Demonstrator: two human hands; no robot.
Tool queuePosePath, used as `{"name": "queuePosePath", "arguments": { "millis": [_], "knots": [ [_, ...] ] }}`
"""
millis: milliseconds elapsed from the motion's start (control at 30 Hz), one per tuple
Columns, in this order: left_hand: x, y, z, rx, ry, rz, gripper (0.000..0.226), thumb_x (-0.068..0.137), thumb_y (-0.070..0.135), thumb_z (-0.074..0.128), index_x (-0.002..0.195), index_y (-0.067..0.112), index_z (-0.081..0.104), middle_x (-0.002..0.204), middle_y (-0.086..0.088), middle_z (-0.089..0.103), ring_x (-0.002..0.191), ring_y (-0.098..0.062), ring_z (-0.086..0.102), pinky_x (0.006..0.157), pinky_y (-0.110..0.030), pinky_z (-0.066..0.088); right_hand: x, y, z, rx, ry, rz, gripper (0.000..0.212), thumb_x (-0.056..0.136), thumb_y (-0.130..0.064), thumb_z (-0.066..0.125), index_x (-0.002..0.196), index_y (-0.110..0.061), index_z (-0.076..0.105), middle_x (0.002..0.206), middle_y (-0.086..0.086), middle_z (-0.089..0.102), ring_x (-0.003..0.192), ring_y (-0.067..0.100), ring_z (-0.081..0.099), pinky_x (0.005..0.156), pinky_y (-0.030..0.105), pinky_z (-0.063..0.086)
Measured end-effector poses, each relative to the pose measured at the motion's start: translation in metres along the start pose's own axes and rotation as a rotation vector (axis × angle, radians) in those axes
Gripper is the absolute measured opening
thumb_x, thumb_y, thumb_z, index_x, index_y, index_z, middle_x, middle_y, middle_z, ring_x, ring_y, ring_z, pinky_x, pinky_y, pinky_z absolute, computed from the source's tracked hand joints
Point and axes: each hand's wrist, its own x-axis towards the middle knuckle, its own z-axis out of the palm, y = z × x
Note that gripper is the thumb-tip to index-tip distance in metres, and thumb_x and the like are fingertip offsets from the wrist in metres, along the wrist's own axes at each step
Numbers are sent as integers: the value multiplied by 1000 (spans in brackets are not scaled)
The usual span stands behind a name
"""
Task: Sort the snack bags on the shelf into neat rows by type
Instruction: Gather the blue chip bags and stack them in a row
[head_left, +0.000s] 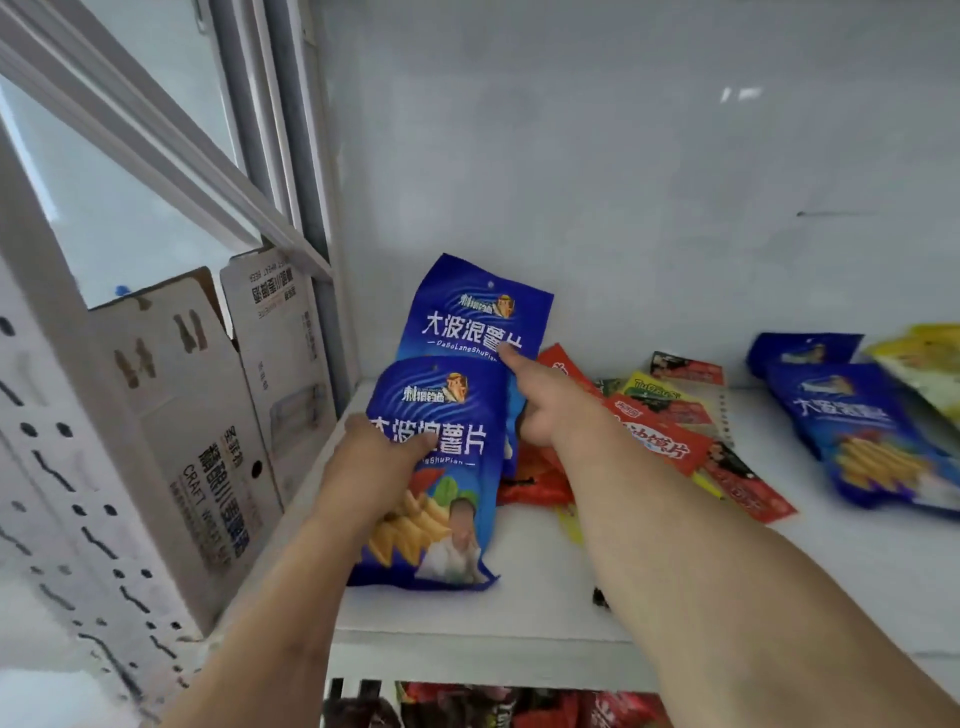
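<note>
Two blue potato-chip bags stand one behind the other at the left end of the white shelf (467, 623). My left hand (371, 462) grips the front blue bag (441, 499) by its left edge, thumb across its face. My right hand (545, 400) holds the rear blue bag (478, 312) from its right side, forefinger stretched up onto its print. A loose pile of red bags (660, 441) and a yellow-green one (654, 389) lies just right of my right hand. Two more blue bags (862, 431) lie flat at the right, beside a yellow bag (924, 364).
Cardboard boxes (208, 415) stand upright left of the shelf, past a white perforated panel (62, 493). The white back wall rises behind the bags. More snack packets (519, 709) show on the shelf below.
</note>
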Motion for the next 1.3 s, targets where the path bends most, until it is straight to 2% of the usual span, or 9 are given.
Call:
{"name": "queuePosePath", "arguments": {
  "millis": [267, 400, 500, 567, 700, 833, 1033, 1167, 1300],
  "knots": [
    [-39, 38, 53, -274, -198, 27, 43, 82, 32, 80, 113, 13, 56, 99, -7, 72, 79, -23, 72, 61, -32, 57, -44, -36, -87, 55, 137, -127, 41, 89, -38, 72, 121, -15, 62, 94, 12, 77, 71, 26, 74, 67, 44, 61],
    [-62, 63, 79, -408, -327, 39, 19, 87, 16, 75, 100, 17, 62, 83, -9, 76, 62, -22, 75, 51, -29, 58, -70, -54, -136, 47, 196, -199, 27, 90, -35, 72, 100, -12, 63, 87, 15, 75, 68, 28, 69, 70, 42, 59],
    [-75, 80, 100, -488, -393, 43, 32, 83, 18, 78, 111, 10, 66, 87, -11, 79, 74, -30, 77, 74, -49, 63, -87, -73, -177, -10, 233, -257, 35, 91, -38, 70, 102, -6, 66, 72, 17, 66, 56, 30, 62, 64, 40, 57],
    [-85, 93, 117, -552, -413, 30, 39, 81, 19, 80, 115, 10, 63, 91, -12, 79, 79, -32, 77, 78, -54, 61, -100, -86, -205, -61, 248, -289, 38, 92, -43, 67, 101, -6, 66, 73, 20, 61, 49, 30, 54, 58, 35, 52],
    [-111, 119, 161, -607, -462, 28, 39, 84, 16, 79, 117, 8, 61, 94, -14, 78, 79, -32, 77, 72, -48, 63, -124, -107, -263, -159, 355, -366, 31, 92, -41, 68, 92, -10, 66, 83, 18, 68, 41, 25, 48, 53, 32, 47],
    [-142, 135, 212, -588, -475, -4, 32, 85, 14, 79, 110, 9, 59, 89, -14, 78, 76, -32, 77, 71, -46, 62, -141, -112, -329, -259, 418, -368, 23, 96, -32, 65, 89, -11, 61, 73, 6, 69, 30, 18, 41, 37, 24, 36],
    [-176, 151, 277, -537, -429, -54, 53, 78, 22, 85, 121, 6, 57, 96, -16, 77, 78, -34, 77, 75, -55, 62, -137, -111, -424, -324, 448, -261, 33, 95, -30, 68, 107, 0, 60, 64, 8, 66, 26, 20, 40, 35, 22, 39],
    [-192, 156, 299, -529, -344, -97, 41, 83, 17, 81, 115, 13, 56, 96, -12, 76, 77, -31, 77, 66, -43, 62, -126, -107, -445, -428, 416, -241, 33, 94, -34, 68, 100, -2, 61, 67, 14, 68, 30, 22, 43, 39, 25, 40],
    [-198, 156, 307, -519, -298, -133, 46, 82, 16, 81, 122, 12, 58, 99, -13, 77, 79, -32, 77, 71, -48, 63, -106, -103, -451, -527, 449, -287, 33, 91, -38, 70, 99, -7, 61, 75, 9, 72, 35, 17, 52, 39, 21, 40]
  ]
}}
